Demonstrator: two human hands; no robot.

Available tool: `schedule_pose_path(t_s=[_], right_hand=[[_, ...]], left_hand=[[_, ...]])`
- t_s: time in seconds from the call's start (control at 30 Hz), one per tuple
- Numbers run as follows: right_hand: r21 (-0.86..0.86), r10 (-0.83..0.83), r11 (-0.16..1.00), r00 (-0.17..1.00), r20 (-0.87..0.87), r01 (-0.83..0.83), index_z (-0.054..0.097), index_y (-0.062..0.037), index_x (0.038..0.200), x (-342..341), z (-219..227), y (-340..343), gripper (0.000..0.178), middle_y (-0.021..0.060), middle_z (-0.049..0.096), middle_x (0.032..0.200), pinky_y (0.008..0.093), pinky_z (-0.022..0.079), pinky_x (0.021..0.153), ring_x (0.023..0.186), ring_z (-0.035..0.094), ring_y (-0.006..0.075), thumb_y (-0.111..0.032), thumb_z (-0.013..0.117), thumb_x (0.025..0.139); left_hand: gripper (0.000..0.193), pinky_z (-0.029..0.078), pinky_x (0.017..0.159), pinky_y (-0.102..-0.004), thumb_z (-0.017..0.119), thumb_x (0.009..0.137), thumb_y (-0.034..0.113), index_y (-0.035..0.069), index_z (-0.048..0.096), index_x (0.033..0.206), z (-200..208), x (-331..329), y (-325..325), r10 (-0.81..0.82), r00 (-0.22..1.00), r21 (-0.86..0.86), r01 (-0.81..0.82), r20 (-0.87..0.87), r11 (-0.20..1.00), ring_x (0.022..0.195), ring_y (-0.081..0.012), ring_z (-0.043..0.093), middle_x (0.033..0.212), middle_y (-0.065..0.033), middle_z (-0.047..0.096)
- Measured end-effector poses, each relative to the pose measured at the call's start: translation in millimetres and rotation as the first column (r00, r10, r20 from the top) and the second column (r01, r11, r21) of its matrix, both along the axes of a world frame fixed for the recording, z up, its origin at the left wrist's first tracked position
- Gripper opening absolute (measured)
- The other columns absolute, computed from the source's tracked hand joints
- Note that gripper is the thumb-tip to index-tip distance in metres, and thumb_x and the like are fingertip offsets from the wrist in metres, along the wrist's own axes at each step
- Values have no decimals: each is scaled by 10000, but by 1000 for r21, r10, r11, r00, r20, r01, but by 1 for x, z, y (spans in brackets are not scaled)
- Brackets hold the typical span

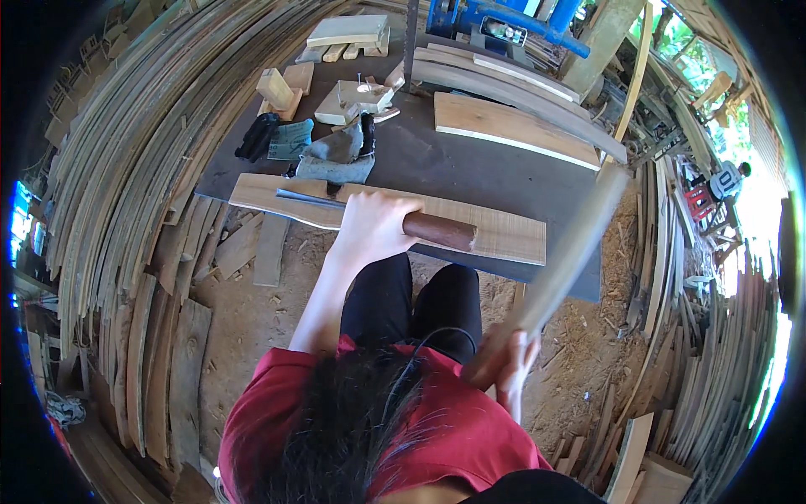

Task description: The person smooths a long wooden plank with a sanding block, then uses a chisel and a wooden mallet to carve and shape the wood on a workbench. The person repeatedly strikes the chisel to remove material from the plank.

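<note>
My left hand [372, 225] grips a chisel-like tool: a brown wooden handle [441, 230] sticks out to the right of the fist and a flat dark metal blade [306, 199] runs left. The tool lies along a pale wooden plank [504, 235] at the near edge of a dark work table [470, 176]. My right hand [508, 363] holds the lower end of a long wooden stick [567, 252], blurred and raised diagonally at the right of the plank. My legs in black trousers are below the table edge.
Small wood blocks [285, 88], grey and dark gloves or rags [323, 147] and two more planks [512, 126] lie on the table. A blue machine [504, 25] stands at the back. Stacks of curved boards [134, 185] crowd both sides; sawdust covers the floor.
</note>
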State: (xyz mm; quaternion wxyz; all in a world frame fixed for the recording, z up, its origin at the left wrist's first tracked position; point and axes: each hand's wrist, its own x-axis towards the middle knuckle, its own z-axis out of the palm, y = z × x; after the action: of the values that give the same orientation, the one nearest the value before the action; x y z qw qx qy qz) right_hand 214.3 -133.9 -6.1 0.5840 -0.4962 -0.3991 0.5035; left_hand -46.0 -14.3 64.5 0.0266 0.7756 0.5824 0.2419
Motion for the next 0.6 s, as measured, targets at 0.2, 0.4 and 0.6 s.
schedule_pose_path(t_s=[0.2, 0.4, 0.6], right_hand=[[-86, 266, 963, 950, 164, -255, 508, 16, 1136, 8, -7, 4, 491, 89, 591, 864, 308, 448, 709, 789, 540, 149, -340, 608, 814], [72, 42, 996, 998, 47, -46, 434, -11, 1120, -14, 16, 13, 466, 131, 565, 760, 315, 481, 550, 628, 582, 215, -372, 563, 853], [-34, 296, 950, 867, 401, -309, 550, 20, 1015, -20, 11, 25, 388, 115, 603, 785, 332, 466, 696, 738, 580, 180, -272, 618, 767]], left_hand=[[195, 483, 582, -388, 701, 568, 195, 153, 648, 751, -3, -19, 4, 30, 999, 82, -32, 22, 996, 639, -275, 627, 636, -77, 619], [154, 465, 556, -378, 684, 569, 168, 149, 608, 701, -3, -21, 4, 29, 997, 86, -35, 70, 996, 603, -269, 610, 601, -63, 594], [142, 461, 546, -375, 678, 581, 165, 160, 603, 701, -6, -37, 5, 107, 993, 85, -110, 42, 990, 593, -264, 607, 596, -47, 592]])
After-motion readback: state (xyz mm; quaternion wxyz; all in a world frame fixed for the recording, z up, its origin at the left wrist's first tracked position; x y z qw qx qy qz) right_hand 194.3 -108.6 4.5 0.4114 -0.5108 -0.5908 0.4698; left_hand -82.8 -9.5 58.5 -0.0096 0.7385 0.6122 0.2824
